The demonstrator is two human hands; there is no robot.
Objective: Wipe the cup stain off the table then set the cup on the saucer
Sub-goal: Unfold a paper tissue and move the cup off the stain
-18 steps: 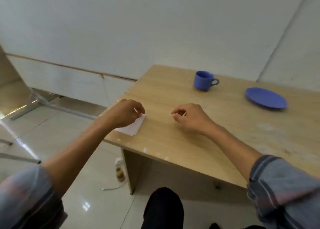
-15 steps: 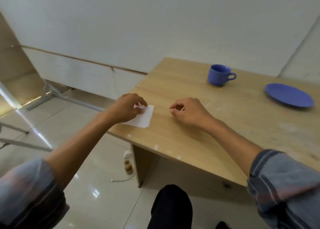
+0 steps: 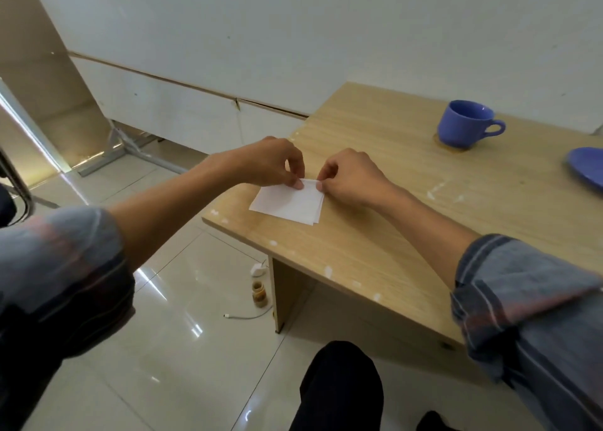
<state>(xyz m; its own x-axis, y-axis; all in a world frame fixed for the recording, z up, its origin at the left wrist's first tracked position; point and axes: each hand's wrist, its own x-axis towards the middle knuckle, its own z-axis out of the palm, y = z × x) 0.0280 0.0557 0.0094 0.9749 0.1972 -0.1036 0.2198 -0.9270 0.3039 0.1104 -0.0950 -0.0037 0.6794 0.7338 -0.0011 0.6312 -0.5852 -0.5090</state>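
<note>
change vs earlier: right hand (image 3: 350, 179) has come over to the tissue (image 3: 288, 200); before it rested apart on bare wood, now both hands meet at the tissue's far edge
left hand: left hand (image 3: 272, 164) curled, thumb and forefinger pinched on the far edge of the tissue, as it was half a second ago
right hand: fingers curled in, thumb and forefinger nipping the far right corner of the tissue; other fingers tucked
tissue: white, thin, folded square, layered edges showing at the near right corner; lies flat near the left front corner of the table (image 3: 408, 222), shifted a bit in from the edge
cup: cup (image 3: 465, 124) blue glazed, round, loop handle pointing right, upright at the far side of the table, well apart from the hands
stain: stain (image 3: 452, 147) brownish ring on the wood just around the cup's base
saucer: saucer (image 3: 587, 166) blue, shallow, round, cut off by the right frame edge; near the cup, not touching
table: light wood-grain laminate, white chips along the front edge
sleeves: grey-blue striped cloth, rolled up on both forearms
floor: glossy pale tiles; small brown jar (image 3: 259, 295) and white cable (image 3: 244, 316) by the table leg
writing: none readable; jar label too small to tell
</note>
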